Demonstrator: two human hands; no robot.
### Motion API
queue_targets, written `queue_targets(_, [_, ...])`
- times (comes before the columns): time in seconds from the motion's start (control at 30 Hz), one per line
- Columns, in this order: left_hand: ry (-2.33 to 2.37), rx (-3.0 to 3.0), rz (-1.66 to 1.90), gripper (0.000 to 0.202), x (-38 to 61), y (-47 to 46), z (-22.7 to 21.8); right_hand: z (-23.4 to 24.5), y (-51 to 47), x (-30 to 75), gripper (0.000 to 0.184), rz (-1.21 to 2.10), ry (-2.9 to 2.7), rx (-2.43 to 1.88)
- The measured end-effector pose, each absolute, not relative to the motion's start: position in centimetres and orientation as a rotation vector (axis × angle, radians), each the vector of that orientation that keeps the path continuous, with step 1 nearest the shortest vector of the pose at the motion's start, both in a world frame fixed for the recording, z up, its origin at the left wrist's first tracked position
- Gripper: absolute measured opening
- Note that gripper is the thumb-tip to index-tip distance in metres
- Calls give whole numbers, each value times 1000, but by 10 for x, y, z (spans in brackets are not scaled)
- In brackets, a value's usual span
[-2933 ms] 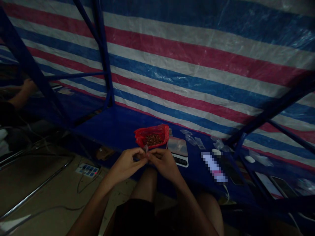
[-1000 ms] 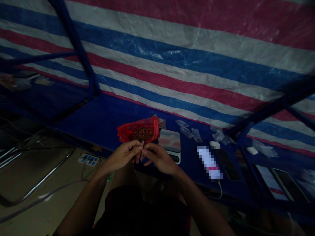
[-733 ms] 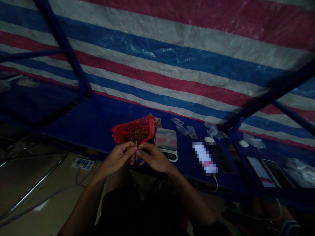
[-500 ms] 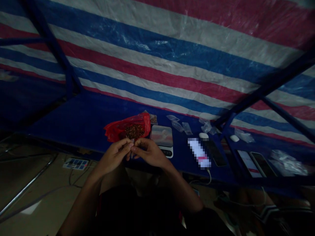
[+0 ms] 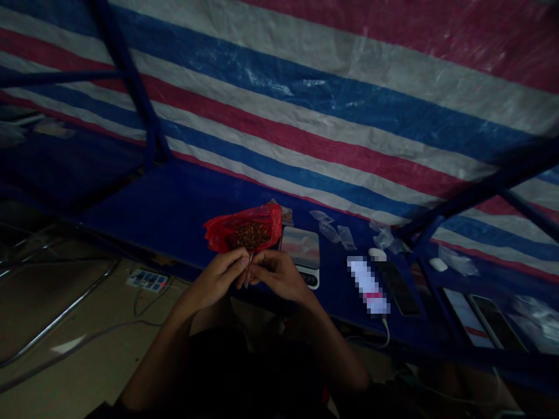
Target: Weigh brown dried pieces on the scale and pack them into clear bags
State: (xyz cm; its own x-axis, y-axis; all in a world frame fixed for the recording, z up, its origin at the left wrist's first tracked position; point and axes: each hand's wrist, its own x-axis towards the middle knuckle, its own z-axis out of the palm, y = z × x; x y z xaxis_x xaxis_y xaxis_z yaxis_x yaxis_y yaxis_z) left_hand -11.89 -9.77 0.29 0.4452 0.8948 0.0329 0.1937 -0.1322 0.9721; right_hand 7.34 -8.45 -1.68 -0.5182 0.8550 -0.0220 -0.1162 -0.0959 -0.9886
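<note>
My left hand [image 5: 218,279] and my right hand [image 5: 279,274] meet in front of me at the edge of a blue table [image 5: 174,209]. Both pinch a small thin clear packet [image 5: 248,269] that stands upright between the fingertips. Just behind my hands an open red plastic bag [image 5: 244,231] lies on the table with small brown-red bits in it. A small digital scale [image 5: 302,254] sits right of the bag, close to my right hand.
Several small clear packets [image 5: 336,231] lie behind the scale. Phones [image 5: 397,286] and a white cable [image 5: 384,331] lie further right, past a blue frame post [image 5: 419,233]. A striped tarp [image 5: 349,116] backs the table. A power strip [image 5: 146,280] lies on the floor at left.
My hands stay together, pinching the small packet throughout. The view has swung left and right, and the person's arm seen at far left 2.9 s ago is out of view.
</note>
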Motion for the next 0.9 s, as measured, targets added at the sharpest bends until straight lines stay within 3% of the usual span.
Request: queue_targets(0.9, [1199,1880,650,23,-110,-97,12,-10,-86,78,7,1400,-1664,-983])
